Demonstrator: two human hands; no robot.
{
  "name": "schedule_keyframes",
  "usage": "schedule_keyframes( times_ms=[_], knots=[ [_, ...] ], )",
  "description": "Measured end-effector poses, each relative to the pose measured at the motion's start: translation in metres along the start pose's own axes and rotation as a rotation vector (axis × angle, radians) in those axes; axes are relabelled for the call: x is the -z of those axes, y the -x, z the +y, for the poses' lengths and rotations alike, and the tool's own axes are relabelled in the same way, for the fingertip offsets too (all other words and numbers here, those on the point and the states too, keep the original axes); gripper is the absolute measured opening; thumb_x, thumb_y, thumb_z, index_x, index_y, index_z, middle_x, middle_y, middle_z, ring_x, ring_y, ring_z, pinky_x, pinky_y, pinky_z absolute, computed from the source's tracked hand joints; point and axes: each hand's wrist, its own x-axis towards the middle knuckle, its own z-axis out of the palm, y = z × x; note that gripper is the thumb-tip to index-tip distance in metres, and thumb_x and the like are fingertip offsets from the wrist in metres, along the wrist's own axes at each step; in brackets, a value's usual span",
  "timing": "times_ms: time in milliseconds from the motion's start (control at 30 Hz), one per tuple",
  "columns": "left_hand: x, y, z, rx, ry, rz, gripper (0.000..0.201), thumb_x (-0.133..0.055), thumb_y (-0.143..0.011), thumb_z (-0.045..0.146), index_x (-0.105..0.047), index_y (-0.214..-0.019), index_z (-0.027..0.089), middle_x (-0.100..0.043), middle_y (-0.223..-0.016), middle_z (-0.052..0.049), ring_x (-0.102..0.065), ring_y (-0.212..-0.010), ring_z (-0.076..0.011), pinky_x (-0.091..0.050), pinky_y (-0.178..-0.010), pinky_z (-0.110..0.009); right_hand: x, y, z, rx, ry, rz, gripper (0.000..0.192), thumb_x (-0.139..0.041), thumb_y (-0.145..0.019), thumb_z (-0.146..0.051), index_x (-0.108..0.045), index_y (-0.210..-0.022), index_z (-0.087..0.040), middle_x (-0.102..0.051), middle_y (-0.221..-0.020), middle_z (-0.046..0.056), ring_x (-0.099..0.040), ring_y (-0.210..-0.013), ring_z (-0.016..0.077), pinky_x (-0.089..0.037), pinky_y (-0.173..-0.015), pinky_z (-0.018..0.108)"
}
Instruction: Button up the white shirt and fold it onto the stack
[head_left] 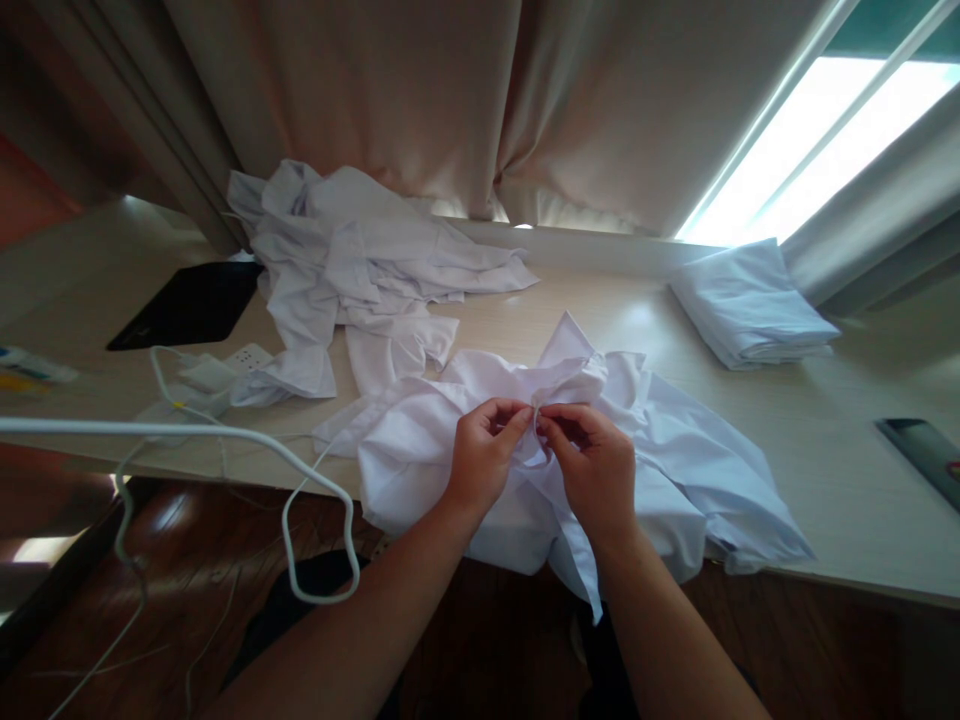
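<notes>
Beige curtains [390, 80] hang beyond the white shirt [510, 520], and a bright window [806, 140] shows past its far right. Under the shirt is the pale counter [630, 290]; the shirt lies bunched at the near edge, one narrow flap hanging over. Behind the shirt and to its left sprawls a heap of rumpled white cloth [360, 230]. Behind it to the right sits a folded white bundle [754, 305], its layers showing at the near side. A flat black object [187, 305] lies well to the shirt's left, beyond a white cord [247, 433] that loops down near the shirt's left end. The left hand [484, 450] and right hand [600, 465] are close together over the shirt's middle, thumbs and fingers of both pinching its fabric. Well right of the shirt lies a dark phone-like slab [922, 455]; left of it, a white power strip [249, 358] is partly covered by the heap.
</notes>
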Motion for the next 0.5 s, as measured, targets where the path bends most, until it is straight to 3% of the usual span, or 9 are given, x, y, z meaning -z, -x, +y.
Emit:
schedule_keyframes(
  times_ms=[500],
  knots=[
    [0.0003, 0.0035, 0.0058, -0.041, -0.032, -0.026, 0.021, -0.071, -0.084, 0.035, -0.076, -0.093, 0.016, -0.074, -0.087, -0.005, -0.064, -0.074, -0.0136, -0.049, -0.070, -0.024, 0.0022, -0.0009, -0.0003, 0.004, 0.000, 0.019, 0.012, -0.068, -0.088, -0.025, -0.076, -0.096, -0.023, -0.073, -0.085, 0.002, -0.068, -0.073, 0.0161, -0.056, -0.070, 0.031]
  ],
)
